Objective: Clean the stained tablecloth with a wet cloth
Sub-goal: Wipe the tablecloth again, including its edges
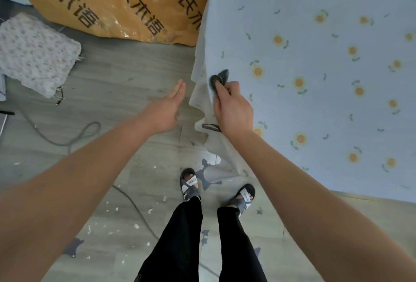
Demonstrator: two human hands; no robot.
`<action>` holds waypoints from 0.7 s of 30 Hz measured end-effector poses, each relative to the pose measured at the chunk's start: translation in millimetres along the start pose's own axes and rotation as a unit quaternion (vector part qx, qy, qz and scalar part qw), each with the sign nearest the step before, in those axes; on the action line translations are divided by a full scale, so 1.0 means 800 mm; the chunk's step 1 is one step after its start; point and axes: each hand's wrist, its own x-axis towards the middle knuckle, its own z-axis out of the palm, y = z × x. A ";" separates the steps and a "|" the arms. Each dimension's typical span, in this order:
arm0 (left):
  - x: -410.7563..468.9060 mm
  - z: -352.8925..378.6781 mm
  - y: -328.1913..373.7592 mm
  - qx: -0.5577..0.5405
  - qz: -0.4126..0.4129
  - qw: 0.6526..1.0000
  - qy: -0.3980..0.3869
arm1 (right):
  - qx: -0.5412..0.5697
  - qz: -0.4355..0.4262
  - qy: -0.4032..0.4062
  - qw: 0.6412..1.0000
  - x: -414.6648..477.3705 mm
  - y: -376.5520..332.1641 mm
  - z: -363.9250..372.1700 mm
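A pale blue tablecloth (315,79) printed with orange flowers covers the table on the right and hangs over its left edge. My right hand (233,108) grips a dark grey cloth (219,78) and holds it against the hanging corner of the tablecloth. Another bit of the dark cloth (211,127) shows below my wrist. My left hand (165,108) is held out flat with straight fingers, just left of the tablecloth's edge, holding nothing. Whether the cloth is wet cannot be told.
A big orange package (126,2) with black lettering lies on the grey floor behind. A folded flowered fabric (33,54) sits at the left. A cable (67,137) runs across the floor. My sandalled feet (190,183) stand beside the table, among white scraps.
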 end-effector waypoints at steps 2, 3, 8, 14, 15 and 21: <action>-0.009 -0.001 0.007 -0.029 -0.001 1.000 -0.003 | 0.005 -0.084 -0.018 0.996 -0.025 0.026 -0.007; -0.013 -0.005 0.014 -0.043 -0.005 0.999 0.001 | -0.003 -0.117 -0.024 0.993 -0.035 0.038 -0.011; -0.030 -0.005 0.031 -0.069 -0.025 0.997 0.008 | -0.036 -0.152 -0.002 0.988 0.027 0.039 -0.007; -0.031 -0.002 0.015 -0.072 -0.046 0.995 0.051 | -0.083 0.031 0.044 0.995 0.190 -0.026 0.023; -0.027 -0.005 0.013 -0.081 -0.054 0.993 0.066 | -0.078 0.031 0.049 0.995 0.190 -0.033 0.029; -0.003 -0.040 0.022 -0.093 -0.086 0.983 0.129 | -0.056 -0.083 0.013 0.995 0.027 -0.035 0.021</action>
